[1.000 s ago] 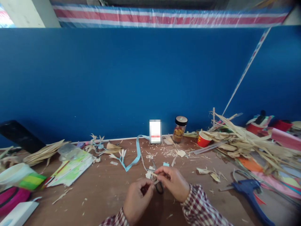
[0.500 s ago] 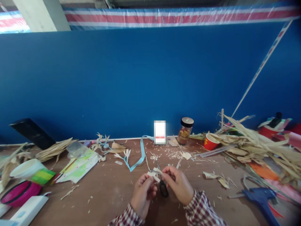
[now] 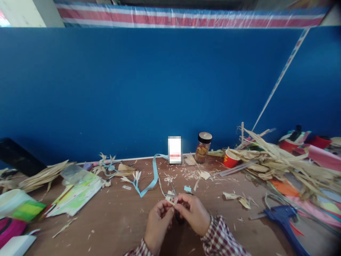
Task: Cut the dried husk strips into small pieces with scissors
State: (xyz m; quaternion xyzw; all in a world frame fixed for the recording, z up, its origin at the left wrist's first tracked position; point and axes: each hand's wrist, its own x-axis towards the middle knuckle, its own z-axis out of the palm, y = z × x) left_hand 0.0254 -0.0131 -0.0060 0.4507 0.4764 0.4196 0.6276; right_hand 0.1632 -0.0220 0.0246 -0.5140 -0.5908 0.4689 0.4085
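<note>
My left hand (image 3: 159,221) and my right hand (image 3: 194,212) meet at the front middle of the table. Their fingertips pinch a small pale strip of what looks like dried husk (image 3: 174,202) between them. Beneath the hands lies a pair of scissors (image 3: 180,217) with black handles, its blades pointing away and its grips largely covered by my fingers. Just beyond the fingertips are pale husk scraps (image 3: 169,194) and a thin string. A small light-blue scrap (image 3: 187,188) lies past my right hand.
A light-blue ribbon (image 3: 154,177) curls behind the hands, near a lidded jar (image 3: 203,149) and a red paper cup (image 3: 230,158). Dried husks (image 3: 263,161) pile up at right, above a blue glue gun (image 3: 282,215). At left lie a painted sheet (image 3: 77,195) and a tub (image 3: 22,206).
My hands have come together, the right moving toward the left, and now cover more of the scissors. The camera view has shifted to the right.
</note>
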